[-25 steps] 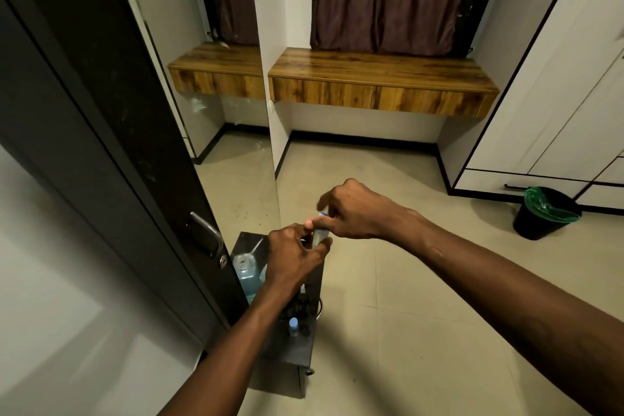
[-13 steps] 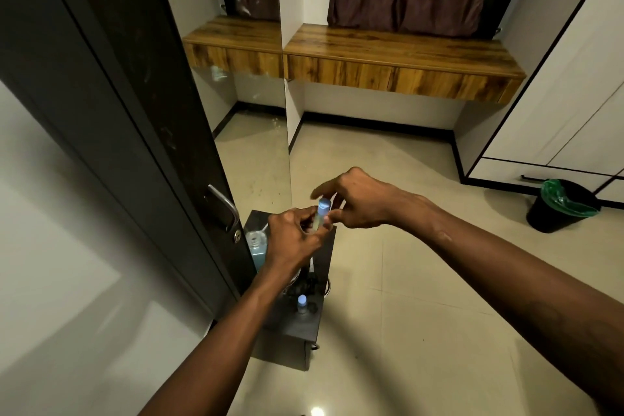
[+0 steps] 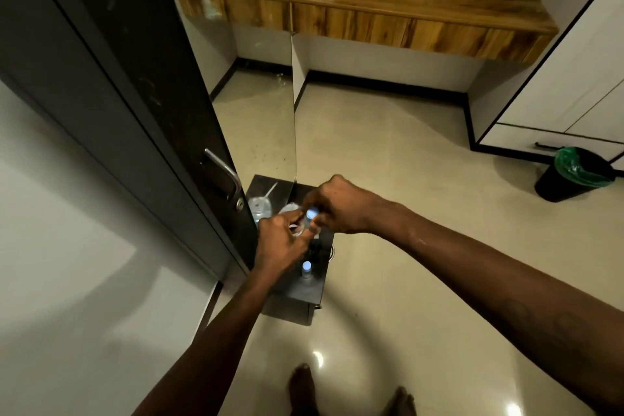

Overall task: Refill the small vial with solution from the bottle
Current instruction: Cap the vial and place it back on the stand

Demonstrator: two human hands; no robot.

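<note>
Both hands have dropped lower over the stand since the earlier frame, and the view has tipped down with them; the vial, then seen side-on, now shows its cap nearly end-on.

Item: small vial (image 3: 309, 220), held in the air between the two hands, above the far half of the dark stand (image 3: 315, 284). Long axis close to upright, cap end towards the camera.

Grip: left hand (image 3: 282, 243) has its fingers curled round the vial's body from below and from the left. Right hand (image 3: 341, 206) comes in from the right, thumb and fingertips pinched on the blue cap (image 3: 311, 213). Motion blur hides the exact finger placement.

Judgement: the cap is being worked off, and the vial is not yet open for filling. The cap lies directly at the right hand's fingertips, so that hand is placed to lift it up and away to the right.

A bottle (image 3: 260, 208) shows just left of the hands, at the mirror's (image 3: 256, 125) foot; whether it is the object or its reflection cannot be settled. A second capped vial (image 3: 306, 266) stands on the stand beside the left wrist and could be knocked.

Clearances: door (image 3: 141, 111) and mirror crowd the left side, and the stand top is narrow. Open floor (image 3: 405, 179) lies to the right.
</note>
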